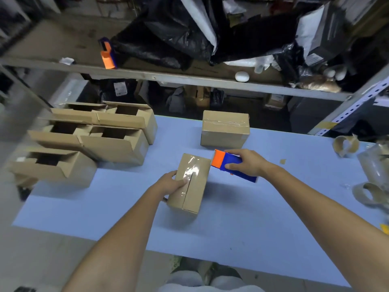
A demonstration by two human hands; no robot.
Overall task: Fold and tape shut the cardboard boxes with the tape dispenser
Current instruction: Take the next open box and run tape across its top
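One box mid-taping: left grip holds it; right grip clasps dispenser at two o'clock; likely seam's near end next.

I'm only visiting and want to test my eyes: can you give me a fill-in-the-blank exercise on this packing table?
The right hand grips a blue and ____ tape dispenser.
The left hand holds the small box, its seam partly covered by clear ____.
The open boxes stand to the person's ____.
A second dispenser sits on the ____ above.
Missing: orange; tape; left; shelf.
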